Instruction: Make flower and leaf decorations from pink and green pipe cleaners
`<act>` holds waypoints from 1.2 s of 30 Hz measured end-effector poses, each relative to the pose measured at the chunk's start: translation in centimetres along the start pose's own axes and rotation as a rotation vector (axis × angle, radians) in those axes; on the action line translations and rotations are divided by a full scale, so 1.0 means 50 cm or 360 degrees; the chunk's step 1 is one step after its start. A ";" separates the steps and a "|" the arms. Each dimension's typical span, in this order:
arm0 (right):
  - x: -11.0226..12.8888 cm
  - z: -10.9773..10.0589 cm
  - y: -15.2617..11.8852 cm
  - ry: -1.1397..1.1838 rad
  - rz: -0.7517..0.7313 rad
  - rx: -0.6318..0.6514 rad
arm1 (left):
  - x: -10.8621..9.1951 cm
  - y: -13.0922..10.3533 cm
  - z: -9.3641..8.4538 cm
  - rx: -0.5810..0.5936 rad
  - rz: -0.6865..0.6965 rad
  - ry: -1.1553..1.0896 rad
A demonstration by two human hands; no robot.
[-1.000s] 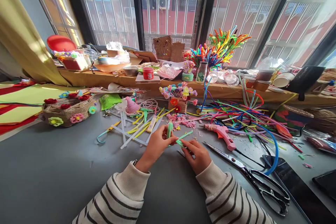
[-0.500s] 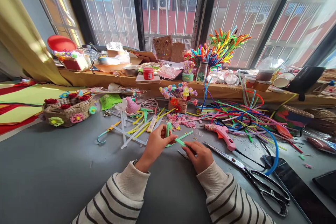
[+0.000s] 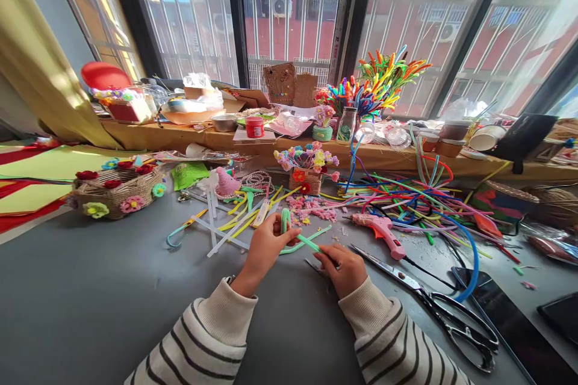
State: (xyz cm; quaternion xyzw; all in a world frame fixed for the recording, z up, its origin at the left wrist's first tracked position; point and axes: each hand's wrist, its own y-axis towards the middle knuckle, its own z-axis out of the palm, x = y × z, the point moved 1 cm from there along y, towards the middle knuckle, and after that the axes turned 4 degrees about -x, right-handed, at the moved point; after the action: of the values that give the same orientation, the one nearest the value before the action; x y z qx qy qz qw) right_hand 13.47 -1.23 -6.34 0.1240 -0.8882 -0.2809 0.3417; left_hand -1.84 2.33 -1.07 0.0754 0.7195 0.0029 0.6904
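Observation:
Between my hands is a mint-green pipe cleaner (image 3: 308, 242), bent into a narrow upright loop at its left end. My left hand (image 3: 270, 243) pinches it at the base of the loop. The fingers of my right hand (image 3: 339, 263) are closed on the strand further right. Another length of green pipe cleaner (image 3: 321, 233) shows behind, close to the table; whether it joins the held one I cannot tell. Partly hidden beside my right hand lies a small metal tool (image 3: 312, 264). Large scissors (image 3: 406, 280) rest with their blades pointing towards that hand.
A pink glue gun (image 3: 382, 231) with a black cord lies beyond the scissors. Clear glue sticks (image 3: 232, 234) and yellow pipe cleaners are left of centre. A flower pot (image 3: 307, 180), a twine basket (image 3: 120, 192), a pile of pipe cleaners (image 3: 406, 195) and a phone (image 3: 510, 313) surround the work area.
My left hand has shifted slightly left, and the gap between my hands has widened, so more of the green strand shows. My right hand has barely moved.

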 end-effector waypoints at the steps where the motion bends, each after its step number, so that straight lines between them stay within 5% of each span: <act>1: -0.002 0.000 0.000 0.0027 0.0016 -0.0002 | 0.000 0.000 0.000 0.0000 0.0005 0.0003; 11: 0.006 -0.006 0.007 0.0737 0.0457 -0.0269 | 0.014 -0.002 0.004 0.0141 0.0028 0.0160; 20: 0.008 -0.007 0.008 0.0703 0.0347 -0.0309 | 0.002 -0.008 0.004 -0.0073 0.0383 0.0631; 27: 0.015 -0.001 0.006 0.0727 0.0277 -0.0257 | 0.006 -0.014 0.019 0.0453 0.0413 0.0663; 36: 0.022 -0.010 0.007 0.0705 0.0303 -0.0190 | 0.007 -0.020 0.023 0.0598 0.0470 0.0804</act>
State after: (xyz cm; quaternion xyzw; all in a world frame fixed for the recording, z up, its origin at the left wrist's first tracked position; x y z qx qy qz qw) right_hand 12.97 -1.61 -5.25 0.0778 -0.7812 -0.2654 0.5597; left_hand -0.80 1.25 -1.57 0.3015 0.8369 -0.0111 0.4567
